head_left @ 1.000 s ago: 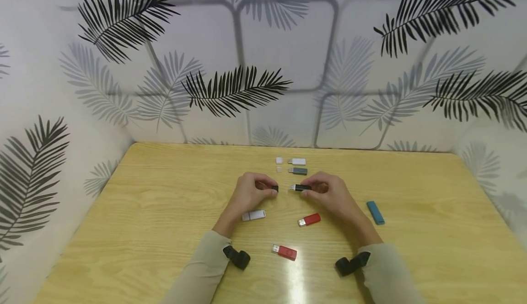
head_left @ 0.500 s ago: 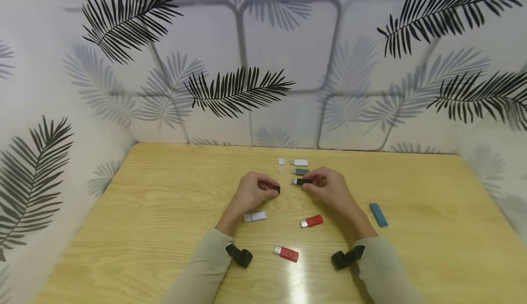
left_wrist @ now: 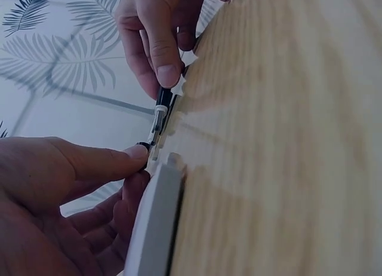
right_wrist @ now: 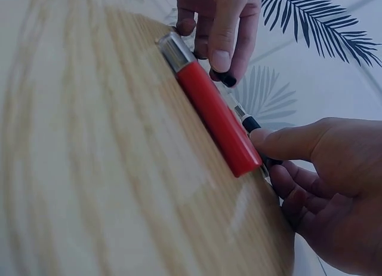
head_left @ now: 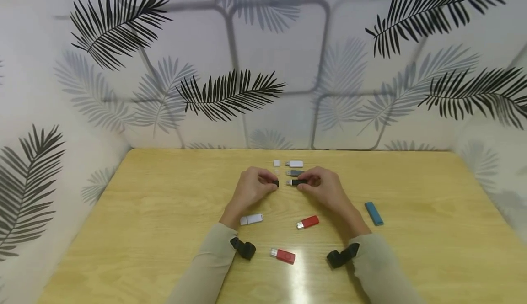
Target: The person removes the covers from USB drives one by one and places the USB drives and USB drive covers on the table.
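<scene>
My left hand (head_left: 252,187) pinches a small black cap (head_left: 276,183) between thumb and fingertips, just left of the black USB stick. Opposite it, my right hand (head_left: 325,186) holds that black USB stick (head_left: 297,182) by its body, with the bare metal plug facing left toward the cap. A gap separates plug and cap. Right behind them lie a grey USB stick (head_left: 293,173) and a white USB stick (head_left: 294,163), both uncapped with plugs to the left. A clear cap (head_left: 276,172) and a white cap (head_left: 276,162) sit beside those plugs.
Nearer the person are a capped pale USB stick (head_left: 251,219), a red USB stick (head_left: 309,222) and another red one with a visible plug (head_left: 284,255). A teal stick (head_left: 373,213) lies right of the right forearm. A patterned wall borders the wooden table (head_left: 164,212) behind.
My right hand has carried the black USB stick back, close in front of the grey one. My left hand has brought the black cap back too, near the clear cap.
</scene>
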Demonstrator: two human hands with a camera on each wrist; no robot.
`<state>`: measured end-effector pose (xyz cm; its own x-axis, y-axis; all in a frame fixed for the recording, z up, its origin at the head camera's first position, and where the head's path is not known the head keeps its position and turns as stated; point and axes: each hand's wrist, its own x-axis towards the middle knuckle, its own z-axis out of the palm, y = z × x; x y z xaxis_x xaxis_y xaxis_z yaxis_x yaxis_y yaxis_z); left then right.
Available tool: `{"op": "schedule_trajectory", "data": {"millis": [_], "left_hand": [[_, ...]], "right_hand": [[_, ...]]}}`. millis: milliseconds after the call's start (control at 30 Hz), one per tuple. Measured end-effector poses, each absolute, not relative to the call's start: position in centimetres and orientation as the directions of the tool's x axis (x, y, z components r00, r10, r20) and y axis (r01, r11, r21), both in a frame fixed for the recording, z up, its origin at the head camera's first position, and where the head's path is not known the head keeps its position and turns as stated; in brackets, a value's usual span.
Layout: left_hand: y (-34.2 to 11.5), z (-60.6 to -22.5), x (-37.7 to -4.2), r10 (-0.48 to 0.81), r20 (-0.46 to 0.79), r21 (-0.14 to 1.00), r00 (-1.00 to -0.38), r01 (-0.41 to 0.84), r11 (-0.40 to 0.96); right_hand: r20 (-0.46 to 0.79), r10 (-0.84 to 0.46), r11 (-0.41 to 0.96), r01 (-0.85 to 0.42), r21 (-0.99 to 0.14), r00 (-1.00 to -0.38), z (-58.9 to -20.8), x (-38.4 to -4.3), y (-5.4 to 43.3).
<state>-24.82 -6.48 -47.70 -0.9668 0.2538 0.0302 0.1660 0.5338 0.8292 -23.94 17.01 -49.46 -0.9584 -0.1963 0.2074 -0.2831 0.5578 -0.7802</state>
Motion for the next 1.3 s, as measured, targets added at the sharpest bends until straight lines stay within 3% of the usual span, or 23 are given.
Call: {"op": "schedule_trajectory", "data": {"millis": [467,1300], "left_hand": [[-5.7,-47.5,-25.18,0.185,-0.001,0.747,-0.983,0.122,0.654],[-5.85,-47.88,-25.28,0.196,-0.016,0.764,-0.98,0.114,0.634]], "right_hand": [[0.225,-0.164,0.571,-0.278,-0.773,-0.961,-49.8,-23.7,16.29],[0.136,-0.139,0.552,-0.191,-0.812,-0.981,-49.72,-23.72,16.37]]}}
